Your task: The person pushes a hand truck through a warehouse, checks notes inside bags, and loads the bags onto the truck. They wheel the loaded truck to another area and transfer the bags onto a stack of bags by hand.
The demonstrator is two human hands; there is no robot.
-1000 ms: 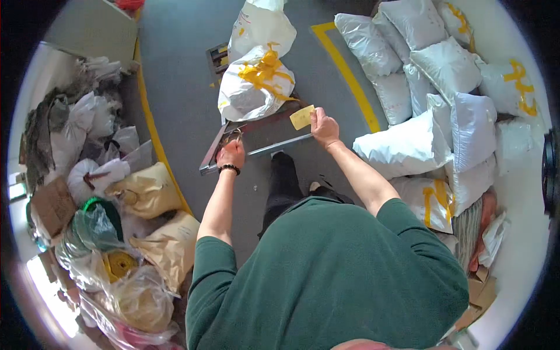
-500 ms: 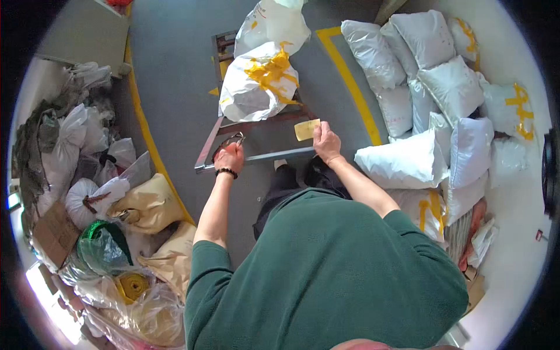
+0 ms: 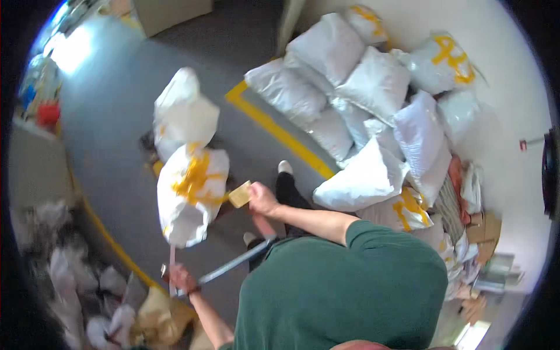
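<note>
My right hand (image 3: 263, 199) pinches a small pale-yellow card (image 3: 240, 194) by its edge. It is beside the nearer white sack (image 3: 189, 224), which has yellow tape bunched on top. Lower left, my left hand (image 3: 183, 279) is closed round a small metal tool (image 3: 165, 270) with a looped end; its kind is blurred. That hand is by the corner of a low metal trolley, whose grey bar (image 3: 233, 262) runs in front of my body. Another white sack (image 3: 185, 116) lies on the trolley beyond the taped one, hiding most of the frame.
Stacked white sacks (image 3: 373, 81) fill the right side along the wall, behind a yellow floor line (image 3: 280, 135). Bagged bundles and a tan sack (image 3: 160, 318) lie at lower left. A grey box-like unit (image 3: 172, 13) stands at the top.
My view has swung, so the trolley and its sacks appear further left and turned. My right hand has brought the card close to the taped sack. The left hand still grips the metal tool.
</note>
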